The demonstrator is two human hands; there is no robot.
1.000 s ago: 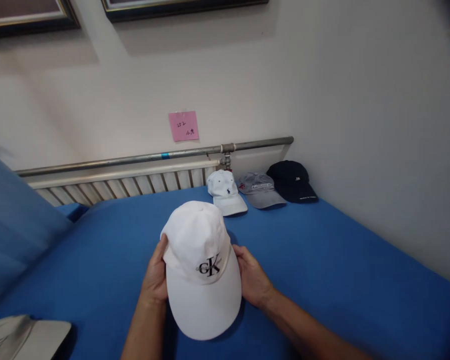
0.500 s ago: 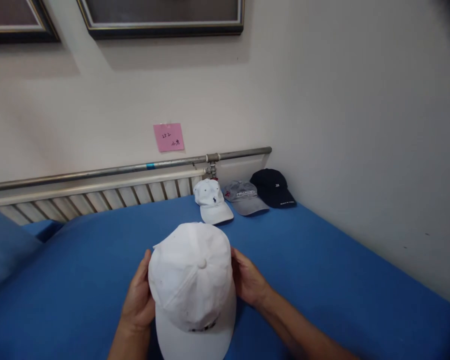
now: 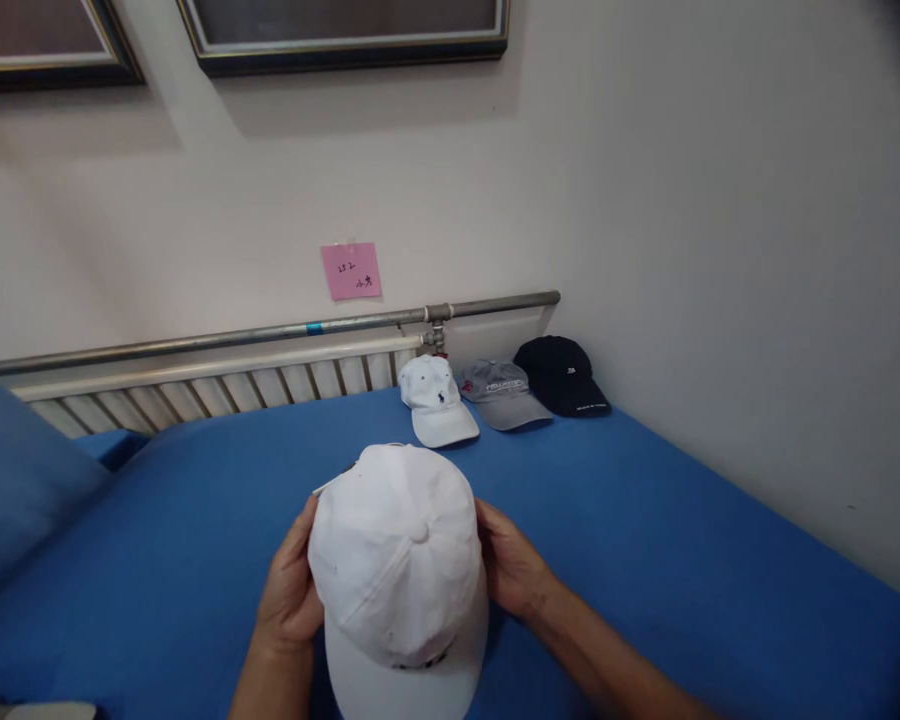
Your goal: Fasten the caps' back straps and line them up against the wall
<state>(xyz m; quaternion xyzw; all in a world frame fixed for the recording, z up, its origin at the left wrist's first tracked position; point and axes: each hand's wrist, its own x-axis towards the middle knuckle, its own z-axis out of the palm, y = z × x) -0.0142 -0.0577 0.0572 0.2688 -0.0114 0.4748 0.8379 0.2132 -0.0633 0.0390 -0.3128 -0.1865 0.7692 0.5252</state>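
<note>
A white baseball cap [image 3: 401, 550] is held between my two hands above the blue bed sheet, its brim toward me and dark lettering at its front. My left hand [image 3: 291, 585] grips the cap's left side, with some fingers hidden behind or under it. On the opposite side my right hand [image 3: 514, 560] holds the cap's edge, its fingertips hidden too. Beyond it, a smaller-looking white cap [image 3: 435, 400] with a dark emblem lies on the sheet. Beside that are a grey cap [image 3: 504, 393] with lettering and a black cap [image 3: 562, 375], in a row.
The blue sheet [image 3: 195, 520] runs back to a radiator [image 3: 217, 390] and a metal pipe [image 3: 195, 343] along the wall. A pink note [image 3: 351, 271] is stuck above. At left is a blue pillow-like shape [image 3: 22, 480]; a pale object [image 3: 37, 710] shows bottom left.
The whole view has shifted slightly, so everything sits a little further right. A pale object has come into sight at the bottom left. Both hands keep hold of the white cap.
</note>
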